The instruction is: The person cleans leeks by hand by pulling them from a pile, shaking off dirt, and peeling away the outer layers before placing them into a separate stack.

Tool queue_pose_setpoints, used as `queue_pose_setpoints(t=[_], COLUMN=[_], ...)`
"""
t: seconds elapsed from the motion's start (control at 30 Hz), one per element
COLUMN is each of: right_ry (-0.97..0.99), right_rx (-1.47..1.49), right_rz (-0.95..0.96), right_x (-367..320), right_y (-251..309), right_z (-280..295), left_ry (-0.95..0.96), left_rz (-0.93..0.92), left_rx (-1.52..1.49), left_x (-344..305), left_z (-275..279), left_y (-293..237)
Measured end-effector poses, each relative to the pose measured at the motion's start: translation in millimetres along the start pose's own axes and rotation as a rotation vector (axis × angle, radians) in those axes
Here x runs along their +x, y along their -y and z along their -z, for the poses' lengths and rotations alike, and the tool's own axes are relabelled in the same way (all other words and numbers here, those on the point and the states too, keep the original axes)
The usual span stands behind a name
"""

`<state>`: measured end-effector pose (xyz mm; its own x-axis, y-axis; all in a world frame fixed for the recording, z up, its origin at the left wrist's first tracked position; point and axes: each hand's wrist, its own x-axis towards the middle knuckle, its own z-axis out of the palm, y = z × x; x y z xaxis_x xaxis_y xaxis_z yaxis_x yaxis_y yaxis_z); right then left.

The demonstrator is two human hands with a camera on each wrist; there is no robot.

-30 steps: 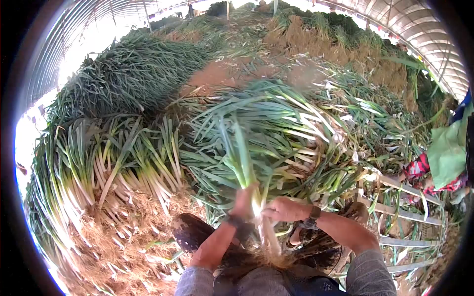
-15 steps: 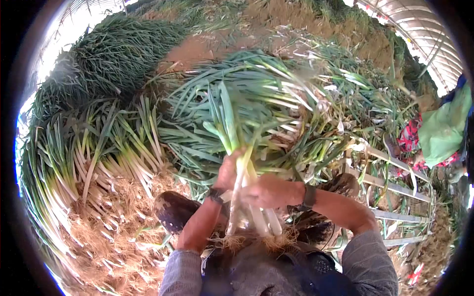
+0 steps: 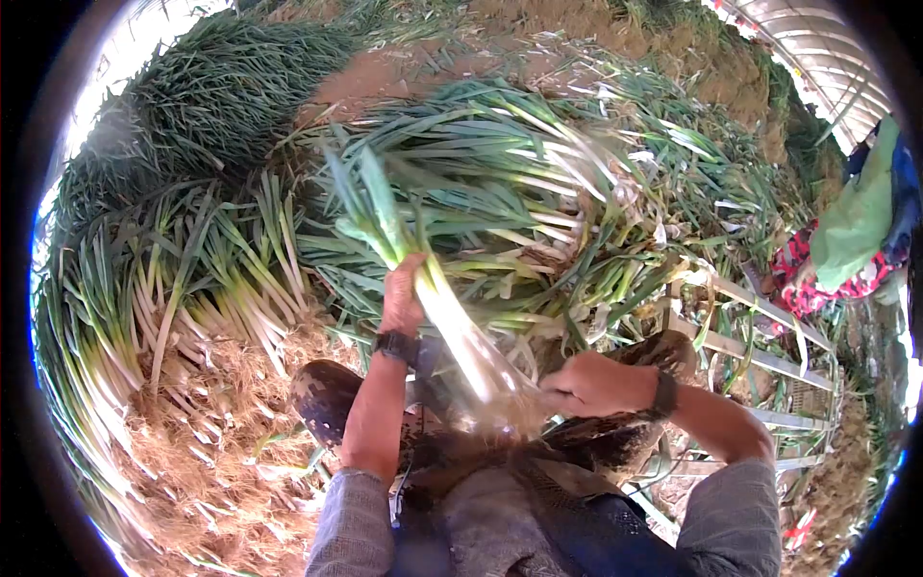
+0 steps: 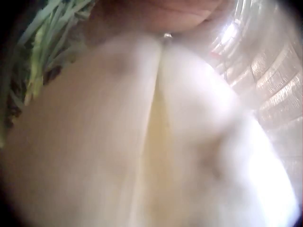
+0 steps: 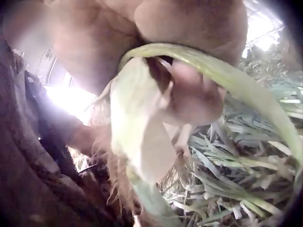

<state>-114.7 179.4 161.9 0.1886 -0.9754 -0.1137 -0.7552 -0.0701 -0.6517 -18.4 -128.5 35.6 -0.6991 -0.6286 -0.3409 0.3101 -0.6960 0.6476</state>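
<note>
Held leeks: the leek bunch (image 3: 452, 322) lies near the middle of the head view, green tops toward 11 o'clock, blurred roots (image 3: 500, 413) toward 5.
Left grip: the left hand (image 3: 404, 293) is clamped round the bunch where green meets white.
Left wrist view: white stalks fill it closely, a yellowish seam between them; skin shows at 12 o'clock. The head view cannot show this seam.
Right grip: the right hand (image 3: 601, 385), at 4 o'clock, has curled fingers clamped on a leaf strip (image 5: 255, 94).
Right wrist view: the strip arches from the fingers toward 4 o'clock, which the head view does not make out.
Around: upright leeks (image 3: 144, 298) at 9 o'clock, a leek heap (image 3: 461, 173) at 12, a slatted frame (image 3: 760, 361) past 3.
</note>
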Motion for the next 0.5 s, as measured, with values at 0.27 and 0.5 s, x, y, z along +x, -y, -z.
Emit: queue_pose_setpoints(t=[0.27,0.5], right_ry=[-0.077,-0.123], right_rx=[-0.699,0.025], right_rz=[-0.608,-0.530], right_x=[-154,19], right_y=[-68,-45], right_z=[76,23], left_ry=[-0.167,-0.244], left_rz=[-0.175,-0.124], left_rx=[-0.012,0.100], left_x=[23,7], left_z=[55,13], left_y=[15,34])
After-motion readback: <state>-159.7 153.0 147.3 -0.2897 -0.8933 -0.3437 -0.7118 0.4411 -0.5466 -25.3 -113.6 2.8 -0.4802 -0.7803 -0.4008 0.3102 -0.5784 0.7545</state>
